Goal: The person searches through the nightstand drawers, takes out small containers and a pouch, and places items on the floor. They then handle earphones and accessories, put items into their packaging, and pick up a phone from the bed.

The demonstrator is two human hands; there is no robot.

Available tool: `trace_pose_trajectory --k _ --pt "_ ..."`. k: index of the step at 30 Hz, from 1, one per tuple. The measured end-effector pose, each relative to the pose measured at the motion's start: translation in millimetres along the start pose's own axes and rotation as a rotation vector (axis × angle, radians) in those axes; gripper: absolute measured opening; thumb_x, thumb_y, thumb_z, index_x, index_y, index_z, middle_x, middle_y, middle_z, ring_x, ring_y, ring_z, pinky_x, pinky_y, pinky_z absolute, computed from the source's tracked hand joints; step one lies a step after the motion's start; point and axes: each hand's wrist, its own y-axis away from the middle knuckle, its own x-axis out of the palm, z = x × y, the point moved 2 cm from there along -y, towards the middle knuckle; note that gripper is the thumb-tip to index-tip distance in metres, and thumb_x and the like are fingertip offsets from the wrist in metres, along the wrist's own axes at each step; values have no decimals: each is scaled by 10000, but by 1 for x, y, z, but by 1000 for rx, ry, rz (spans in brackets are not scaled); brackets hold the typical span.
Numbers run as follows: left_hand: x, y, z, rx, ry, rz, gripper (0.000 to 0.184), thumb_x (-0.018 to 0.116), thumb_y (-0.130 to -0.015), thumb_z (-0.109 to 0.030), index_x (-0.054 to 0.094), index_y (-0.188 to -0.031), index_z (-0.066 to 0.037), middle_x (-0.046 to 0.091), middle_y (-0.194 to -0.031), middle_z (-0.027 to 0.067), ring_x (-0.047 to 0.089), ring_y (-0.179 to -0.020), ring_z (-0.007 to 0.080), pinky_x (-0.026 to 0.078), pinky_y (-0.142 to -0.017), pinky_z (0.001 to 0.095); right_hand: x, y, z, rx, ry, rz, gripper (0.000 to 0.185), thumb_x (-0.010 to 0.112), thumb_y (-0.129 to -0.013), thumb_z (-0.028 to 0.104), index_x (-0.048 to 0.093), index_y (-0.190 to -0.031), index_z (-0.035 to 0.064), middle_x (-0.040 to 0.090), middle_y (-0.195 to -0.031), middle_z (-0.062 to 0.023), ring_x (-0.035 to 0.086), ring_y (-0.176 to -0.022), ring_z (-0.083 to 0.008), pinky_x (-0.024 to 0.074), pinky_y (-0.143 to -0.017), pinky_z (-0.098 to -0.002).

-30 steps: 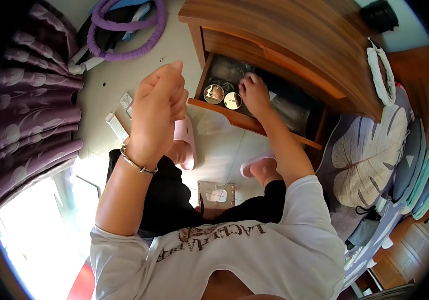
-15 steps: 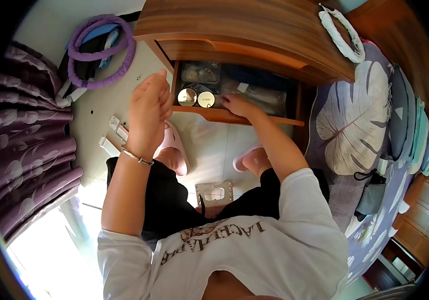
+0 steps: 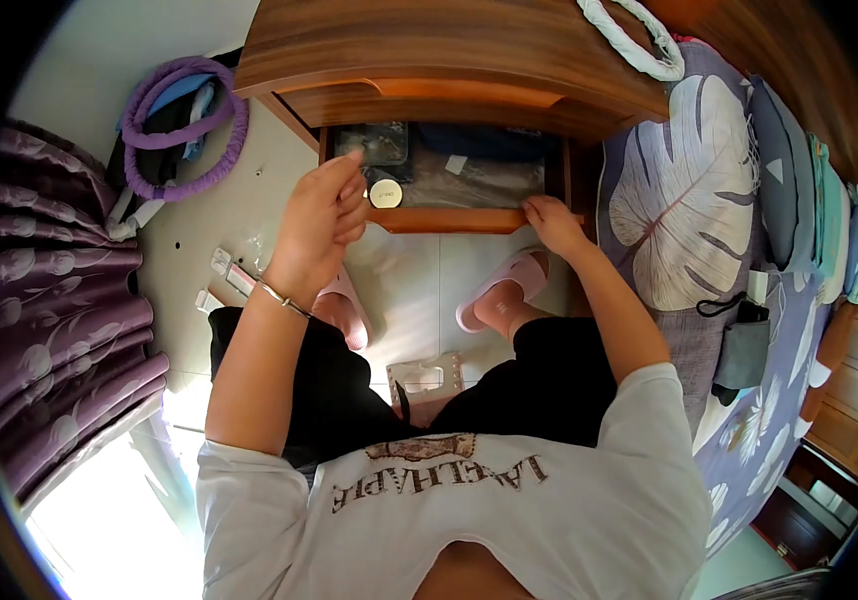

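Two bare hands show; the left hand (image 3: pixel 325 215) is raised in front of the left end of the drawer (image 3: pixel 449 220), fingers curled in toward the palm, and whether it has hold of anything I cannot tell; the right hand (image 3: pixel 555 226) has its fingers bent and closed on the top edge of the drawer's front, near its right end. One drawer stands pulled out beneath the top of the wooden cabinet (image 3: pixel 449 50); its front faces the person, and its long axis runs left to right across the view, roughly level. Inside it are one clear box (image 3: pixel 385 146) at the left, one fully visible round tin (image 3: pixel 386 193) just beside the left hand, one clear plastic bag (image 3: pixel 494 180) with one white label (image 3: pixel 457 164), and dark cloth (image 3: pixel 489 142) along the back. Two pink slippers are on the person's feet, the left one (image 3: pixel 351 312) and the right one (image 3: pixel 505 282) apart on the tiled floor (image 3: pixel 419 270); two purple rings (image 3: pixel 184 128) overlap at the far left; one bracelet (image 3: pixel 283 299) circles the left wrist.
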Motion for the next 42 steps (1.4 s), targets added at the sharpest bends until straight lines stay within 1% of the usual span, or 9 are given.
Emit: trace_pose_trajectory --k 5,8,11,21,28,30,37,39,42 --pt "-14 5 -5 30 22 -57 344 447 -910 -249 338 -606 -130 271 -511 -52 200 -395 42 162 -364 197 46 -53 7 416 142 494 317 450 -872 247 559 -1126 92 542 -1164 -154 510 -1061 -316 425 -854 -364" --pt "-23 11 -9 66 2 -157 350 450 -909 -252 331 -603 -131 263 -511 -52 192 -399 43 160 -366 201 65 -78 -27 432 243 763 346 437 -873 205 524 -1200 137 500 -1231 -154 476 -1130 -302 401 -918 -356" --pt "-34 14 -13 87 41 -169 353 453 -908 -249 326 -601 -130 255 -511 -50 190 -404 41 156 -366 202 91 -97 -61 506 553 700 337 404 -880 172 533 -1191 163 501 -1234 -136 492 -1122 -286 420 -911 -371" --pt "-59 21 -17 122 31 -292 339 455 -903 -232 326 -610 -121 263 -515 -47 188 -415 43 146 -372 211 46 -82 -60 395 632 332 341 430 -844 73 513 -1171 122 523 -1191 -150 540 -1048 -304 466 -857 -388" --pt "-59 21 -20 147 27 -313 345 454 -906 -234 325 -608 -120 252 -516 -48 179 -416 41 146 -372 206 35 -95 -86 242 707 590 316 447 -816 63 517 -1122 102 571 -1096 -171 558 -997 -313 474 -816 -390" --pt "-58 20 -19 152 18 -291 343 453 -907 -234 325 -610 -120 253 -518 -49 179 -418 40 146 -372 205 27 -97 -91 213 553 523 269 456 -803 58 567 -1046 92 592 -1037 -175 569 -963 -319 477 -795 -392" --pt "-45 16 -18 141 24 -245 339 446 -914 -232 325 -619 -117 251 -523 -48 183 -425 39 145 -374 206 50 -89 -81 188 705 394 231 426 -825 68 618 -953 60 577 -1068 -170 567 -974 -325 482 -797 -396" --pt "-42 16 -18 139 11 -251 338 445 -916 -233 324 -622 -117 250 -523 -48 184 -426 38 146 -376 205 55 -84 -82 131 730 687 243 416 -842 77 608 -986 39 565 -1093 -172 562 -993 -321 484 -800 -394" --pt "-41 13 -18 137 0 -254 337 443 -917 -233 324 -625 -117 249 -524 -48 186 -428 37 147 -379 204 62 -85 -86 203 673 714 251 404 -858 86 613 -981 23 566 -1096 -176 561 -998 -318 480 -811 -388"
